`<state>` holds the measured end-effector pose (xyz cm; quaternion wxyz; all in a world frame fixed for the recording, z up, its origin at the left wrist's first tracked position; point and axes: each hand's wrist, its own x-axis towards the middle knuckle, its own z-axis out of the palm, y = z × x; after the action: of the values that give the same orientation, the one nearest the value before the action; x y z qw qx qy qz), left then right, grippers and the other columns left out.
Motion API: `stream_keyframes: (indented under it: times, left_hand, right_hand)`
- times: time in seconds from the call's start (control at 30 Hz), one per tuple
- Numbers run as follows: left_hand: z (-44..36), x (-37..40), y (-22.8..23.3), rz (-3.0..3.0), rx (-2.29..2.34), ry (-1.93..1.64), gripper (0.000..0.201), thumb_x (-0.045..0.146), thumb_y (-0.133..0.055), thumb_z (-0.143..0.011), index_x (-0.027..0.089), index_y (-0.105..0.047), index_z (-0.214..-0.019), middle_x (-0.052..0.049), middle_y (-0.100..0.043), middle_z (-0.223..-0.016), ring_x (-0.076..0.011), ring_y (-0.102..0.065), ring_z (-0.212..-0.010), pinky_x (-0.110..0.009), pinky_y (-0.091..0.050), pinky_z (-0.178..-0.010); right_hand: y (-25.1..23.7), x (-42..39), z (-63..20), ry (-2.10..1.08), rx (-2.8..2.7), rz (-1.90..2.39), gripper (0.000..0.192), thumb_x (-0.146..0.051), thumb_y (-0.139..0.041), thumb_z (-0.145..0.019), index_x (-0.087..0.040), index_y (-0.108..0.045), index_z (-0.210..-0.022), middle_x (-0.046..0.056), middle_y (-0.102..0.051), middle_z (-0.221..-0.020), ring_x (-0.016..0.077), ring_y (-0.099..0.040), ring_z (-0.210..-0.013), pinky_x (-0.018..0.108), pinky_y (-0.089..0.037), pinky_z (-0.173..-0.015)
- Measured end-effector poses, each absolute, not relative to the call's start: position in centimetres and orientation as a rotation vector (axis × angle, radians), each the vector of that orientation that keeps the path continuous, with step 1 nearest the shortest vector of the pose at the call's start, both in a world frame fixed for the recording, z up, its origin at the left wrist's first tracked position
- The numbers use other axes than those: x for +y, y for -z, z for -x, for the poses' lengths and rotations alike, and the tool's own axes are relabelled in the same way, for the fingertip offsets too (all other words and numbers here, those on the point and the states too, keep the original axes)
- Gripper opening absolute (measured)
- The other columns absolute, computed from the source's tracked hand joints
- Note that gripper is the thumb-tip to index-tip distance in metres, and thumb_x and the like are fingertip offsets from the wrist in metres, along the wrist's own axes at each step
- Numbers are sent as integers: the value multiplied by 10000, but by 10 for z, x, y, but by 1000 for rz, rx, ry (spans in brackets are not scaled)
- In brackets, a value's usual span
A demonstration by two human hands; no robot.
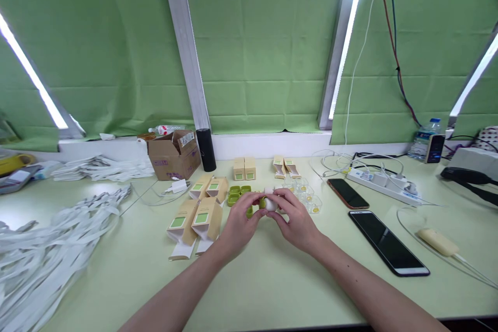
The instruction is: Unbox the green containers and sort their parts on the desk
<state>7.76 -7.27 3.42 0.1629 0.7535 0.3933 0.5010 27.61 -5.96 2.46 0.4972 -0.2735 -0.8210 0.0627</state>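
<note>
Both of my hands meet over the middle of the table. In my left hand [241, 219], the fingers are closed on a small green piece [262, 203], pressed against the white one. My right hand [296, 219] grips a small rounded white piece [271, 204] between thumb and fingers. Whether the two pieces are joined I cannot tell. Just behind my left hand sit several green square cups [234, 199], partly hidden by the fingers. Several clear plastic cups [314, 203] with yellowish centres lie behind my right hand.
Open cream cartons [182, 220] stand left of my hands, and small boxes [244, 168] further back. A brown cardboard box [174, 154] and black cylinder [206, 150] are behind. White straps [58, 249] cover the left. Two phones [389, 243], a power strip [383, 185] and cables lie right.
</note>
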Motion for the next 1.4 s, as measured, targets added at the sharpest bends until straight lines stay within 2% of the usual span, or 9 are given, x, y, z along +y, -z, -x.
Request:
stream_keyframes:
  times: [0.23, 0.43, 0.67, 0.83, 0.97, 1.17, 1.3, 1.4]
  left_hand:
    - [-76, -75, -35, -2311, 1154, -1455, 261, 312, -593, -1017, 230, -665, -1254, -95, -721, -1157, -233, -675, -1053, -397, -571, -924]
    - [-78, -78, -34, -2379, 1208, -1414, 311, 296, -576, -1010, 208, -627, -1304, -88, -729, -1090, -199, -673, -860, -387, -581, -852]
    - [-82, -77, -33, -2358, 1177, -1465, 257, 251, -550, -1008, 199, -654, -1238, -103, -745, -1106, -206, -712, -903, -366, -608, -829]
    - [-86, -77, -32, -2274, 1226, -1524, 265, 204, -581, -965, 201, -676, -1212, -93, -760, -1100, -200, -730, -901, -350, -626, -807]
    - [-88, -76, -31, -2246, 1257, -1526, 312, 135, -565, -913, 205, -689, -1191, -82, -772, -1089, -198, -737, -893, -351, -632, -816]
    - [-92, -76, -34, -2235, 1318, -1500, 331, 115, -533, -913, 204, -694, -1188, -78, -780, -1101, -212, -743, -931, -380, -621, -877]
    - [-87, -76, -36, -2223, 1245, -1511, 291, 191, -553, -971, 206, -675, -1235, -87, -769, -1097, -199, -727, -881, -358, -621, -818]
    - [-81, -75, -36, -2291, 1165, -1467, 328, 255, -640, -956, 220, -653, -1282, -116, -734, -1213, -229, -711, -978, -392, -610, -852]
  right_hand:
    - [-24, -59, -276, -31, -2026, 662, 387, -196, -534, -1041, -254, -539, -1424, 141, -618, -1238, 265, -673, -1114, 423, -642, -879]
    - [-23, -59, -275, 135, -2078, 679, 365, -196, -506, -1054, -225, -518, -1418, 165, -628, -1281, 286, -673, -1145, 435, -634, -880]
    - [-20, -58, -274, 342, -2107, 740, 416, -239, -497, -1068, -206, -483, -1482, 181, -668, -1259, 297, -704, -1080, 436, -624, -845]
    - [-24, -59, -274, 449, -2120, 705, 402, -187, -465, -1068, -185, -499, -1468, 189, -687, -1229, 292, -710, -1051, 417, -609, -812]
    - [-24, -58, -271, 454, -2134, 715, 396, -166, -428, -1068, -185, -520, -1452, 189, -686, -1228, 291, -708, -1047, 409, -602, -797]
    - [-22, -58, -265, 502, -2106, 733, 379, -149, -416, -1061, -167, -514, -1426, 202, -669, -1250, 307, -699, -1072, 428, -611, -824]
    - [-23, -56, -268, 412, -2085, 752, 374, -178, -401, -1070, -166, -481, -1435, 207, -647, -1244, 299, -701, -1024, 408, -615, -765]
    - [-22, -54, -274, 282, -2080, 731, 383, -195, -402, -1069, -184, -454, -1449, 197, -620, -1258, 288, -692, -1038, 386, -619, -744]
